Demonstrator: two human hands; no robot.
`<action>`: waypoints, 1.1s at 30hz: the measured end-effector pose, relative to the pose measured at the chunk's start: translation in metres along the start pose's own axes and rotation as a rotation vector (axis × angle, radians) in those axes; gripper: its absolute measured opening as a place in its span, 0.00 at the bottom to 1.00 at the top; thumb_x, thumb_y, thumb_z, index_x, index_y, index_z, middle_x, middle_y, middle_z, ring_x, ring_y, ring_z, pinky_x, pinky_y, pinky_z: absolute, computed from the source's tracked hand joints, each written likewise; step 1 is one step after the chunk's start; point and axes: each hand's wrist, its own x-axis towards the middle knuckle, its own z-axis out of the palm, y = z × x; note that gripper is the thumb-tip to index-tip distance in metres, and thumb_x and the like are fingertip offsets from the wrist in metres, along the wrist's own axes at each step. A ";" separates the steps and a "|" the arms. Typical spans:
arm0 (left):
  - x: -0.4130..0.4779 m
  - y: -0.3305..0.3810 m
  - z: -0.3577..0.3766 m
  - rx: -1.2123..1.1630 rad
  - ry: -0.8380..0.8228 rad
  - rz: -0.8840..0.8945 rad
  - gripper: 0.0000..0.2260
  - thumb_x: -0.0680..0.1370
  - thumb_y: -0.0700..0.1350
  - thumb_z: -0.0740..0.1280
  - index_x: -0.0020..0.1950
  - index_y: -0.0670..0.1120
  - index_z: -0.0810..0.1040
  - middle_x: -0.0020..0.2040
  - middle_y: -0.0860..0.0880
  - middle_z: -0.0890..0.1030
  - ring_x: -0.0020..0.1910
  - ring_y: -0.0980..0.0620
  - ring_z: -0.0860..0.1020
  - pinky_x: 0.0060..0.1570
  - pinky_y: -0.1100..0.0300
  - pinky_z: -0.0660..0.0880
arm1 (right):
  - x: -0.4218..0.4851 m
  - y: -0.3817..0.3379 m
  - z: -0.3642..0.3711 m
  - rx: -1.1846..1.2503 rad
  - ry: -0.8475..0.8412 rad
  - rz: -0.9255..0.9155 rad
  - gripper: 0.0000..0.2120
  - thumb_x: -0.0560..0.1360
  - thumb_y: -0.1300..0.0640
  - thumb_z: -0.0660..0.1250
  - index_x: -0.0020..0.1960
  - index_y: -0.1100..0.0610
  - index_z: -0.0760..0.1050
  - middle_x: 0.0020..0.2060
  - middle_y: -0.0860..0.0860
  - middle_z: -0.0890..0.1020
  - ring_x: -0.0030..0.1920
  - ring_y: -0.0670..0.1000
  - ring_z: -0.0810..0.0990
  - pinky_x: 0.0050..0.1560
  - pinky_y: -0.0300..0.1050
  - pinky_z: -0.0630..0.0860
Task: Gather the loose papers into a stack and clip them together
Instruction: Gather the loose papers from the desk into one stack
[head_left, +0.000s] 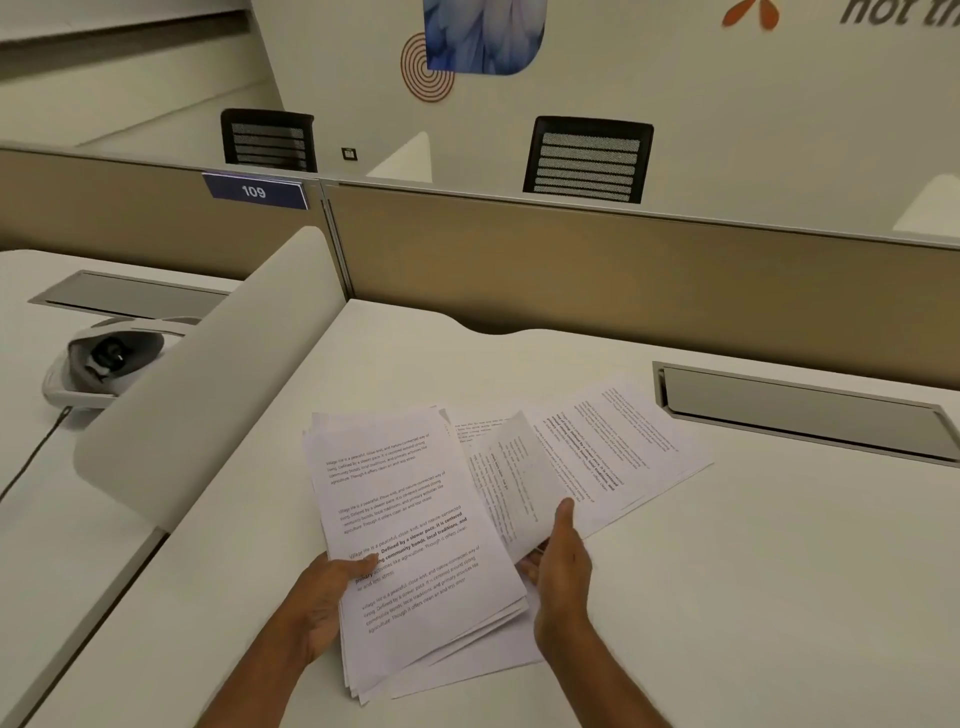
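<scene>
While left hand (332, 597) grips stack (405, 519) reading seemingly "Village life", right hand (563, 577) pinches sheet (514, 483), sign (254, 191) "109"

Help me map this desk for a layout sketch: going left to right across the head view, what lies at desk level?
White device → curved divider → left hand → paper stack → right hand → loose sheets → metal cable hatch.

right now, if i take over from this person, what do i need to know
Left hand grips the stack, thumb on top.
Right hand pinches one sheet, raised beside the stack.
More papers lie fanned on the desk to the right.
Done: part of the pile gathered.
Left: add the rest, square the edges, clip. No clip in view.
</scene>
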 end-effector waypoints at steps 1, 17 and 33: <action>-0.002 0.000 0.000 -0.008 -0.010 0.000 0.15 0.79 0.29 0.67 0.66 0.37 0.79 0.58 0.35 0.85 0.52 0.37 0.83 0.51 0.44 0.82 | -0.001 0.005 0.001 -0.032 -0.008 0.007 0.21 0.82 0.39 0.61 0.67 0.51 0.74 0.60 0.53 0.82 0.60 0.58 0.81 0.61 0.58 0.82; -0.068 0.034 0.022 0.334 -0.308 0.048 0.18 0.79 0.45 0.72 0.68 0.46 0.79 0.59 0.42 0.87 0.58 0.39 0.86 0.63 0.40 0.80 | 0.019 -0.093 -0.099 -0.625 -0.432 0.001 0.10 0.82 0.63 0.63 0.61 0.59 0.80 0.50 0.55 0.89 0.50 0.55 0.89 0.49 0.48 0.85; -0.073 -0.009 0.097 0.276 -0.318 0.088 0.15 0.82 0.45 0.67 0.69 0.46 0.78 0.57 0.45 0.88 0.55 0.43 0.87 0.52 0.50 0.84 | -0.012 -0.065 -0.099 -0.368 -0.305 0.064 0.29 0.79 0.30 0.52 0.61 0.46 0.82 0.54 0.48 0.89 0.56 0.53 0.86 0.58 0.52 0.81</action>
